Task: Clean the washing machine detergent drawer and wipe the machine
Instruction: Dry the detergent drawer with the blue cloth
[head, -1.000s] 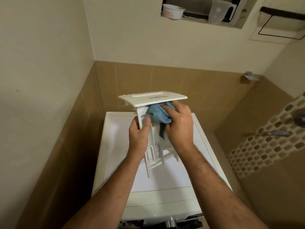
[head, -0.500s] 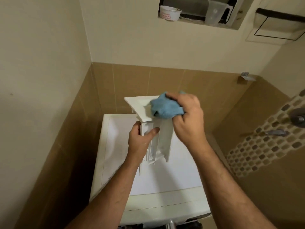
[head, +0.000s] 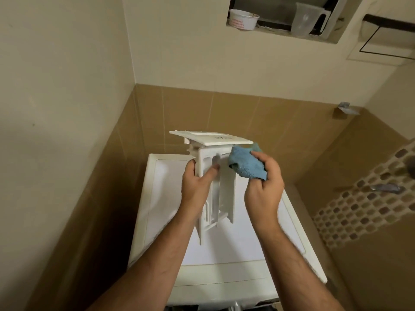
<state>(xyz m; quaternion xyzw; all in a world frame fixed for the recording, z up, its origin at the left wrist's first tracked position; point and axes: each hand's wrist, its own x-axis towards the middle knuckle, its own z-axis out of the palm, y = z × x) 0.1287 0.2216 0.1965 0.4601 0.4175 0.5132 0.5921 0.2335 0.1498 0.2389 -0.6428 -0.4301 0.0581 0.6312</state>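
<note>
I see the white detergent drawer (head: 215,176) held upright above the washing machine (head: 224,254), front panel on top, compartments facing me. A bunched blue cloth (head: 246,163) touches its upper right side, just under the panel.

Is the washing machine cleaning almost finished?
Not yet. The drawer is already pulled out of the washing machine. The left hand holds it upright while the right hand presses a blue cloth against it. Wiping the machine looks left to do.
</note>
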